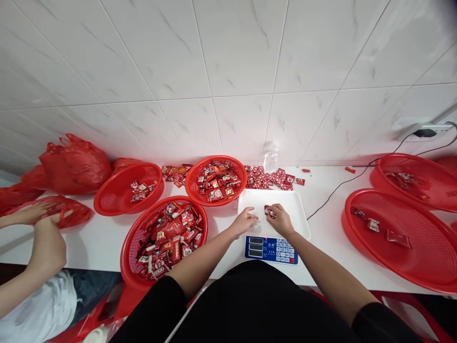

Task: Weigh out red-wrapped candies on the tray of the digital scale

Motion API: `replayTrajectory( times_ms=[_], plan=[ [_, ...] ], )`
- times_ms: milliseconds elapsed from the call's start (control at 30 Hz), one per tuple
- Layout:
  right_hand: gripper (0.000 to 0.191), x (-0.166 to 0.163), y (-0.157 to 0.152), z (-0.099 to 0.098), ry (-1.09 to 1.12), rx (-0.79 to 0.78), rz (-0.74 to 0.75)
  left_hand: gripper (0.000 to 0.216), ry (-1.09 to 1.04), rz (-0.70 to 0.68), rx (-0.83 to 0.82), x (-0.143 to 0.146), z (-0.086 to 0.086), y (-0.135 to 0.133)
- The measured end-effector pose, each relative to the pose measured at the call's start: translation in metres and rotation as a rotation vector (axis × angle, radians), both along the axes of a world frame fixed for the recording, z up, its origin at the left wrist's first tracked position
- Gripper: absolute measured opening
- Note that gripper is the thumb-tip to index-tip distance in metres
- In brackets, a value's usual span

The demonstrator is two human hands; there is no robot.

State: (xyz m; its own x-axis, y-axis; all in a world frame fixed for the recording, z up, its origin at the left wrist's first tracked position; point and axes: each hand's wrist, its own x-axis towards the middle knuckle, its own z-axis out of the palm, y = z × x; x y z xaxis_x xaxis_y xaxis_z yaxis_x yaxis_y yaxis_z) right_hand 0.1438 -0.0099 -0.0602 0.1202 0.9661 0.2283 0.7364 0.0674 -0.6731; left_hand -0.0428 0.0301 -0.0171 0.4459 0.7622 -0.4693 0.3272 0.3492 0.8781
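My left hand [245, 222] is over the left part of the scale's white tray [298, 209], fingers bent towards the right. Something translucent, apparently a small clear plastic bag [255, 226], shows at its fingertips. Close beside it, my right hand [281, 220] is closed on red-and-white wrapped candy [270, 212]; its fingers partly cover the pieces, so I cannot tell how many there are. In front of the tray sits the scale's blue keypad panel [271, 249], close to my body.
Wrapped candies fill a large red basket [124, 252] and a smaller red basket [243, 183]. Red packets [264, 177] lie along the wall near a clear bag [272, 159]. Red baskets [352, 224] stand right, beside a black cable [330, 196]. At left, another person's hands [43, 214] touch a red bag [76, 214].
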Motion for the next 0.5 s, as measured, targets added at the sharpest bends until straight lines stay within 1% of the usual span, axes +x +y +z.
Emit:
replayTrajectory(
  times_ms=[33,100,200,267,300,333,367,433,500],
  plan=[
    [0.023,0.008,-0.004,0.001,0.042,0.004,-0.055,0.055,-0.004,0.006,-0.003,-0.004,0.001,0.001],
    [0.027,0.029,-0.014,0.002,0.213,-0.004,-0.202,0.046,-0.011,0.02,-0.005,-0.013,0.002,0.003],
    [0.045,0.076,-0.031,0.002,0.684,-0.01,-0.504,0.036,-0.025,0.042,0.0,-0.027,0.004,0.006],
    [0.049,0.117,-0.042,0.001,0.909,0.105,-0.726,0.034,-0.028,0.063,-0.003,-0.036,0.006,0.009],
    [0.049,0.138,-0.048,0.001,0.974,0.205,-0.864,0.033,-0.027,0.078,-0.006,-0.039,0.007,0.01],
    [0.048,0.16,-0.054,0.002,1.008,0.31,-1.005,0.033,-0.027,0.094,-0.008,-0.042,0.008,0.012],
    [0.047,0.18,-0.06,0.003,1.002,0.361,-1.077,0.033,-0.027,0.107,-0.008,-0.044,0.009,0.014],
    [0.046,0.214,-0.074,0.008,0.985,0.415,-1.169,0.032,-0.031,0.129,0.0,-0.047,0.011,0.019],
    [0.044,0.237,-0.088,0.013,0.962,0.422,-1.189,0.031,-0.035,0.143,0.018,-0.048,0.012,0.025]
  ],
)
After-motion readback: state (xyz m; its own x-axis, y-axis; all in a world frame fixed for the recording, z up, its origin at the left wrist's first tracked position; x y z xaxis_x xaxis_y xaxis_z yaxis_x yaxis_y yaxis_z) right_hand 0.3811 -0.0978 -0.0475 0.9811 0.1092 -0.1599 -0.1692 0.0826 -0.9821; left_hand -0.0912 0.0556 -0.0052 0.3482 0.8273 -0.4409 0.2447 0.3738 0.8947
